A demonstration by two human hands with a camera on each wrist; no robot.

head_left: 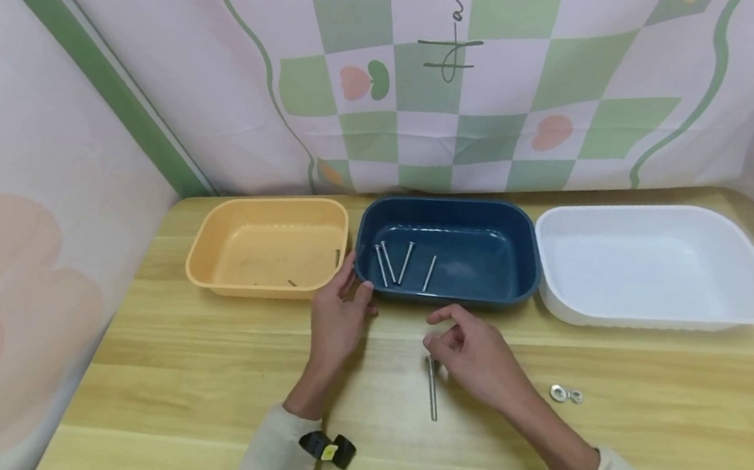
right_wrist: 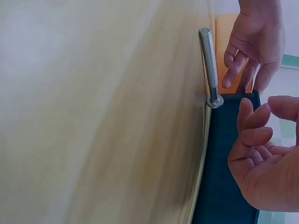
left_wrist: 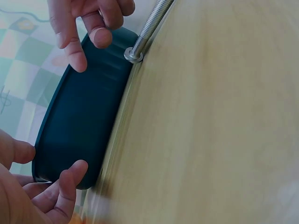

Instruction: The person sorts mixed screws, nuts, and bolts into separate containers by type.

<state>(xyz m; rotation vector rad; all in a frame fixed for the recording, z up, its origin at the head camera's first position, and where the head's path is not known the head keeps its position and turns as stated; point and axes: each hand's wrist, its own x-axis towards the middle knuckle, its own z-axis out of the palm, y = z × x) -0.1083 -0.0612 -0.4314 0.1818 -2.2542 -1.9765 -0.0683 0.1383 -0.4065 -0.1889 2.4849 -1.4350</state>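
Note:
My left hand (head_left: 337, 325) rests at the near left corner of the dark blue tray (head_left: 481, 303), its fingers touching the outside of the wall. Inside the tray, several silver bolts (head_left: 405, 263) lie toward the left. My right hand (head_left: 480, 357) hovers in front of the tray with bent fingers, thumb and index apart, nothing between them. Just below its thumb, a single long bolt (head_left: 432, 392) lies on the table, head toward the tray. The right wrist view shows that bolt's threaded shank (right_wrist: 209, 56) beside the tray.
To the left stands a yellow tray (head_left: 262, 292) with a few small dark pieces in it. On the right is a white tray (head_left: 660, 323). A washer (head_left: 558, 394) and a nut (head_left: 576, 396) lie right of my right hand. A patterned cloth (head_left: 423, 139) hangs behind.

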